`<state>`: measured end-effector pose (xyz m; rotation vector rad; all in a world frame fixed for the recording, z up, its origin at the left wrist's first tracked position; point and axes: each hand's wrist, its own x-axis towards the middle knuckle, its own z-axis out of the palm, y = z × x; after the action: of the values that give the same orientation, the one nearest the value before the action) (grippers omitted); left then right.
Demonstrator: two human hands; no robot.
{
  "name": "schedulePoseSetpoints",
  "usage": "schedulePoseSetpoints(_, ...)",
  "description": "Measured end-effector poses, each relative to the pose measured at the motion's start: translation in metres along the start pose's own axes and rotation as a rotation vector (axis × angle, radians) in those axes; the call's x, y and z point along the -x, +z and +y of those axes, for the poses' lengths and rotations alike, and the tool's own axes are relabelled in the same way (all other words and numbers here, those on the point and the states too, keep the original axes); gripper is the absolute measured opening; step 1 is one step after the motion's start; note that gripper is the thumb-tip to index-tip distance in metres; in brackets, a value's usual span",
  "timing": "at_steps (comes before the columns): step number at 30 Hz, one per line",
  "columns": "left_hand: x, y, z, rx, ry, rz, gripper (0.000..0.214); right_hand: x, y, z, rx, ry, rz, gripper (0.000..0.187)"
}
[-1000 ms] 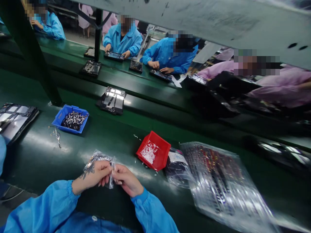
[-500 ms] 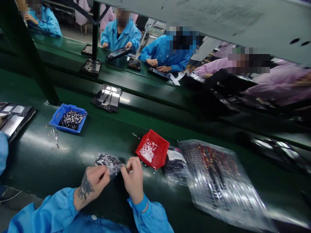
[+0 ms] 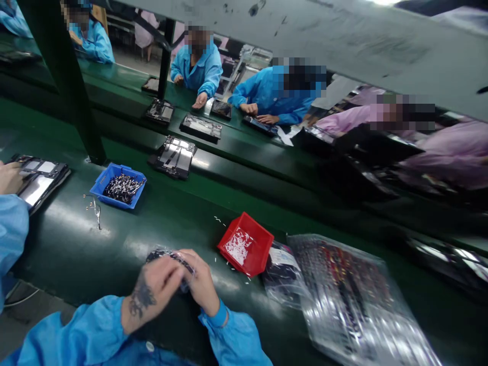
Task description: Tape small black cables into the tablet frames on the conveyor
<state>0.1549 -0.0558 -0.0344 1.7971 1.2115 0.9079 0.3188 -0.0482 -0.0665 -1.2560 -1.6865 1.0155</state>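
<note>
A clear plastic bag (image 3: 158, 252) with small dark parts lies at my hands above the green bench. My left hand (image 3: 154, 290), tattooed on its back, is closed at the near side of the bag, its fingertips somewhat blurred. From the other side my right hand (image 3: 202, 282) grips the bag, and clear film shows over its fingers. The left hand partly covers the bag and the right fingertips. A red bin (image 3: 263, 254) of small white pieces stands just beyond my right hand, with a few pieces scattered around it.
A blue bin (image 3: 99, 190) holds small cable-like parts; some loose ones (image 3: 97, 213) lie beside it. At right are another filled bag (image 3: 282, 269) and a large clear sheet of packed strips (image 3: 343, 295). A co-worker's hand (image 3: 9, 178) touches a device (image 3: 41, 175) at left.
My hands have come closer together, the left moving right and across the bag. The view has shifted slightly. Across the bench, a co-worker has put down a device.
</note>
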Motion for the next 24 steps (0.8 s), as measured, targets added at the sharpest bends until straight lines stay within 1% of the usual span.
schedulePoseSetpoints(1, 0.000, -0.008, -0.009, 0.032, -0.056, 0.134, 0.021, -0.001, -0.001, -0.002, -0.021, 0.021, 0.038, 0.020)
schedulePoseSetpoints(2, 0.000, -0.016, -0.018, 0.084, -0.133, 0.272, 0.028, -0.002, -0.002, -0.004, -0.032, 0.037, 0.075, 0.018)
schedulePoseSetpoints(3, 0.001, -0.022, -0.025, 0.175, -0.219, 0.336, 0.038, -0.002, -0.004, -0.007, -0.038, 0.044, 0.110, 0.016)
schedulePoseSetpoints(4, 0.001, -0.026, -0.031, 0.294, -0.315, 0.338, 0.047, -0.003, -0.006, -0.009, -0.043, 0.043, 0.142, 0.015)
schedulePoseSetpoints(5, 0.001, -0.028, -0.035, 0.433, -0.405, 0.250, 0.053, -0.005, -0.007, -0.012, -0.048, 0.038, 0.168, 0.014)
schedulePoseSetpoints(7, 0.001, -0.027, -0.036, 0.691, -0.529, -0.023, 0.063, -0.007, -0.008, -0.018, -0.046, 0.014, 0.194, 0.014)
schedulePoseSetpoints(8, 0.000, -0.025, -0.034, 0.766, -0.558, -0.117, 0.066, -0.008, -0.008, -0.022, -0.035, -0.003, 0.179, 0.017)
schedulePoseSetpoints(9, -0.001, -0.023, -0.032, 0.800, -0.568, -0.164, 0.067, -0.009, -0.009, -0.025, -0.020, -0.027, 0.146, 0.021)
schedulePoseSetpoints(11, -0.003, -0.020, -0.029, 0.778, -0.568, -0.164, 0.063, -0.011, -0.011, -0.032, 0.022, -0.081, 0.046, 0.033)
schedulePoseSetpoints(13, -0.006, -0.020, -0.027, 0.709, -0.560, -0.162, 0.057, -0.012, -0.016, -0.037, 0.071, -0.115, -0.054, 0.043)
schedulePoseSetpoints(16, -0.007, -0.023, -0.027, 0.641, -0.543, -0.173, 0.052, -0.015, -0.021, -0.041, 0.119, -0.121, -0.123, 0.046)
schedulePoseSetpoints(18, -0.007, -0.023, -0.027, 0.641, -0.546, -0.152, 0.052, -0.016, -0.021, -0.040, 0.127, -0.110, -0.109, 0.041)
schedulePoseSetpoints(20, -0.007, -0.023, -0.027, 0.670, -0.558, -0.138, 0.052, -0.018, -0.018, -0.038, 0.133, -0.094, -0.055, 0.036)
schedulePoseSetpoints(22, -0.008, -0.023, -0.027, 0.698, -0.562, -0.120, 0.052, -0.019, -0.015, -0.036, 0.143, -0.066, -0.011, 0.039)
schedulePoseSetpoints(24, -0.010, -0.023, -0.027, 0.713, -0.569, -0.084, 0.053, -0.020, -0.013, -0.034, 0.135, -0.033, -0.017, 0.045)
